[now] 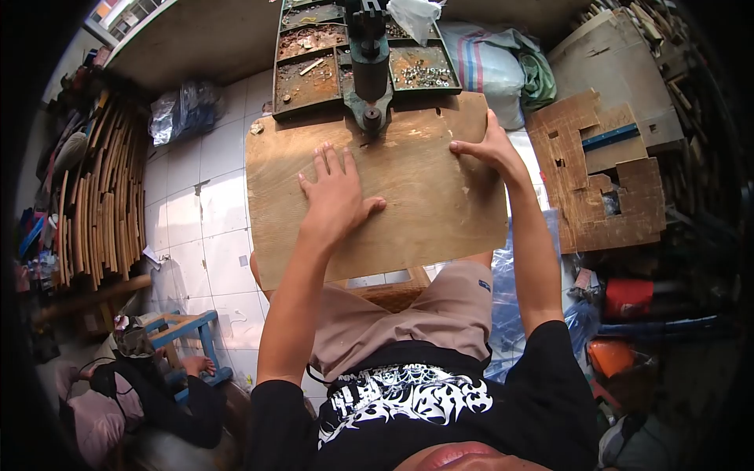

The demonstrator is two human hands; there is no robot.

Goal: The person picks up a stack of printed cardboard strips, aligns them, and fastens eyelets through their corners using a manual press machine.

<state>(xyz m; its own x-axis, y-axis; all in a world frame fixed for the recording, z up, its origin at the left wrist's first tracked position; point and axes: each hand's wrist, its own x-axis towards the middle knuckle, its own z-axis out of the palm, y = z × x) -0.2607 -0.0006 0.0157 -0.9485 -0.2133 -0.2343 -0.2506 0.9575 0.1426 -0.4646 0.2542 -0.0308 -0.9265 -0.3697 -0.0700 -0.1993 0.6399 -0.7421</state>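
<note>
A thin plywood board with rounded corners lies above my lap, its far edge under the head of a dark metal press. My left hand rests flat on the board left of its middle, with the fingers spread. At the right edge, my right hand grips the board, thumb on top and the other fingers partly hidden at the edge. Behind the board, a metal tray with compartments flanks the press and holds small metal parts.
Stacked curved wood pieces stand at the left. A cut-out wooden panel leans at the right, near a white woven sack. Another person sits at lower left beside a blue wooden frame.
</note>
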